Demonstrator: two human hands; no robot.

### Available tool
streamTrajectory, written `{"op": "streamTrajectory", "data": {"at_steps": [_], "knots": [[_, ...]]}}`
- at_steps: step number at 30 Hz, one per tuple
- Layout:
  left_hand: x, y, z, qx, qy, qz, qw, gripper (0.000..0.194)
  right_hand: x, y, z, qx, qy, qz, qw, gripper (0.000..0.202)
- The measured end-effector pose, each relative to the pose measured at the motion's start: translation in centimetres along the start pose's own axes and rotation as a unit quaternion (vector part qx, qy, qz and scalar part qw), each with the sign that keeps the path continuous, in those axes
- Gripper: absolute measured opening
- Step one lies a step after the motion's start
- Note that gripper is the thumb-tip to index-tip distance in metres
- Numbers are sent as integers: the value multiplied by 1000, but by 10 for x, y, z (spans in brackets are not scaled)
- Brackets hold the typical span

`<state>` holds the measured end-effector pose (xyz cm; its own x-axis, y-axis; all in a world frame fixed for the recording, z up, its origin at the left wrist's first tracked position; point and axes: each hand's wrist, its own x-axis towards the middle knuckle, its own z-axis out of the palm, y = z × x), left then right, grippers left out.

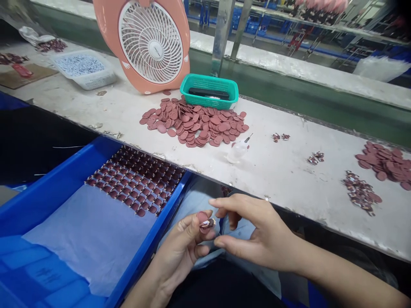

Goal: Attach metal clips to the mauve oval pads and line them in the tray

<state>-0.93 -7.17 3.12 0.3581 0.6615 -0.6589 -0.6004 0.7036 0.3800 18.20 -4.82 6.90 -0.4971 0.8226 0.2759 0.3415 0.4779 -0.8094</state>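
Note:
Between the thumb and fingers of my left hand point(184, 244) is a small figurine piece point(207, 223), dark brown and white with a reddish-brown oval disc on it. My right hand point(260, 231) hovers just to the right, thumb and fingers spread, holding nothing that I can see. Beyond my hands, on the bench, a white squeeze bottle with a needle tip point(238, 152) lies beside a large heap of reddish-brown oval discs point(195, 122). To the lower left, a blue crate point(170, 201) holds rows of similar figurine pieces point(138, 179) on a white sheet point(93, 222).
A pink fan point(156, 47) and a green basket point(208, 102) with a dark object stand behind the discs. More discs point(385, 162) and loose small pieces point(359, 190) lie at right. A white basket point(93, 79) sits at left. The bench edge point(205, 173) runs above my lap.

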Motion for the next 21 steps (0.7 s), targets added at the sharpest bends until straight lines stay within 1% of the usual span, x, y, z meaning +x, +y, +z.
{"op": "streamTrajectory", "data": {"at_steps": [1,4,6,10,13,16,18,20,21], "knots": [[1,0,-1,-5,-1,-7,1000,34,-1,1,0,7,4,8,1000,42],[5,0,-7,-11,-20,-18,1000,33,-2,4,3,28,-7,36,999,25],[7,0,-11,-5,-36,-16,999,33,-2,6,6,35,-10,42,998,23],[10,-1,-14,11,-55,-10,998,35,1,9,12,51,1,26,998,24],[10,1,-15,16,-80,6,997,34,3,11,15,77,7,21,997,20],[11,4,-17,9,-101,20,995,39,5,13,22,92,39,0,995,16],[12,5,-19,2,-88,20,996,47,7,15,27,80,74,-19,994,15],[12,6,-22,4,-48,35,998,51,8,16,33,62,104,-27,992,17],[12,6,-23,8,-24,54,998,50,9,17,35,54,116,-27,991,18]]}}
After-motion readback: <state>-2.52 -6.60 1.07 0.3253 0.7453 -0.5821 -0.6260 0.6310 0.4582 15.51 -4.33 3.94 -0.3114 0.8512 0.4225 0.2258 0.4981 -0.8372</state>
